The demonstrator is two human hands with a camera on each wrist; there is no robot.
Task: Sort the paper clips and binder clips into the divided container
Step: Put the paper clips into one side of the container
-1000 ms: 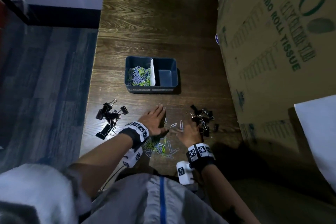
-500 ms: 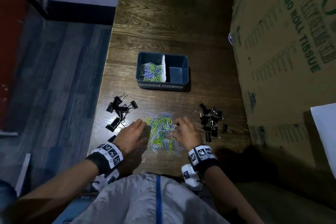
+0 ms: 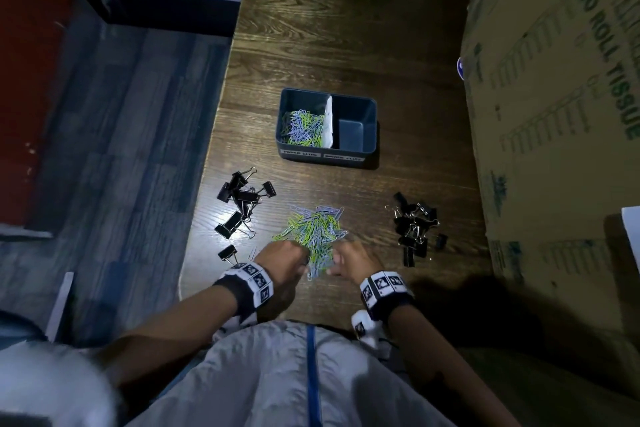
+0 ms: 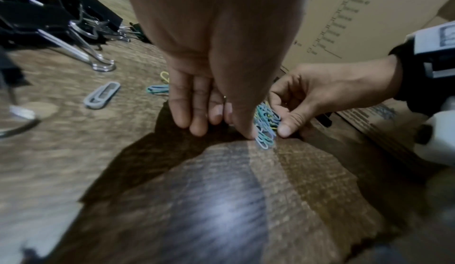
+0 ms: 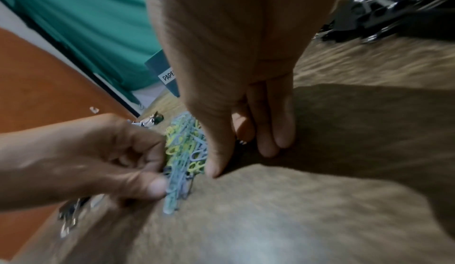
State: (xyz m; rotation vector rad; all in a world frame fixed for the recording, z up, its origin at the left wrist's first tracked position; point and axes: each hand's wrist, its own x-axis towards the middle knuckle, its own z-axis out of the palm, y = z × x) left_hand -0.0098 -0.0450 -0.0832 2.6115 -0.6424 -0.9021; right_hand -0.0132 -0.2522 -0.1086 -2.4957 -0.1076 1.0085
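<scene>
On a wooden table (image 3: 346, 28), binder clips (image 3: 242, 198) lie at left, the left hand (image 3: 282, 258) and right hand (image 3: 351, 258) press curled fingers against a paper-clip pile (image 3: 317, 229) between them, a second binder-clip heap (image 3: 415, 229) sits right, and the divided container (image 3: 327, 152) stands beyond.

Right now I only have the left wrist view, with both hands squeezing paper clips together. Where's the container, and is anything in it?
Observer: The divided container sits straight ahead, beyond the paper clip pile. Its left compartment holds green and blue paper clips.
Operator: And the other side?
Observer: The right compartment shows only bare floor in the head view.
Operator: Any binder clips besides those on my left?
Observer: Yes, a second heap of black binder clips lies to the right of the right hand.
</scene>
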